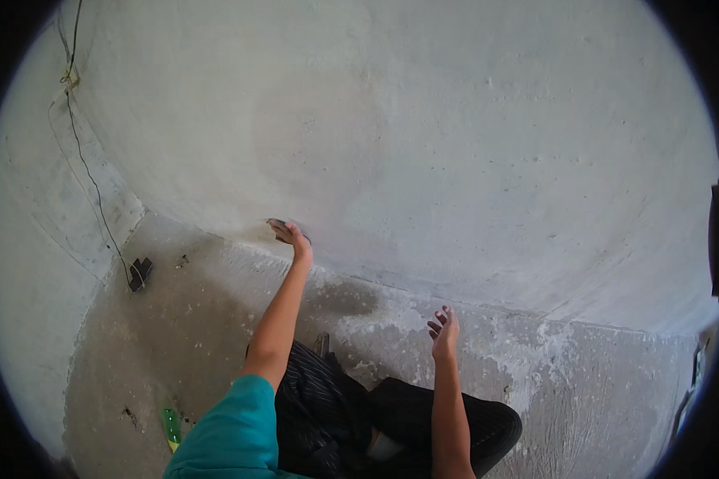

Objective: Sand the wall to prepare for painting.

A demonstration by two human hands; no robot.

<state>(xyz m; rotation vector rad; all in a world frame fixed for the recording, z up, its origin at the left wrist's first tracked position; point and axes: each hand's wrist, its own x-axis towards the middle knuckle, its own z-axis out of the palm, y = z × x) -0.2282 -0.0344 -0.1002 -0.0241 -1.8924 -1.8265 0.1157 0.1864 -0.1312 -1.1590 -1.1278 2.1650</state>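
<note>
Low on the pale plastered wall [455,149], just above where it meets the floor, my left hand [293,233] presses a thin dark sheet or pad flat to the surface; the palm partly hides it, and its material cannot be told. My right hand [444,329] is raised over the floor near the foot of the wall, fingers apart and slightly curled, holding nothing. A darker, smoother patch shows on the wall above my left hand.
Dusty concrete floor [575,383] carries whitish residue. Thin cables [90,173] hang down the left corner to a black object [139,274]. A green item [171,426], perhaps a bottle, lies at lower left. My crossed legs [335,401] are below. A dark object [717,239] stands at the right edge.
</note>
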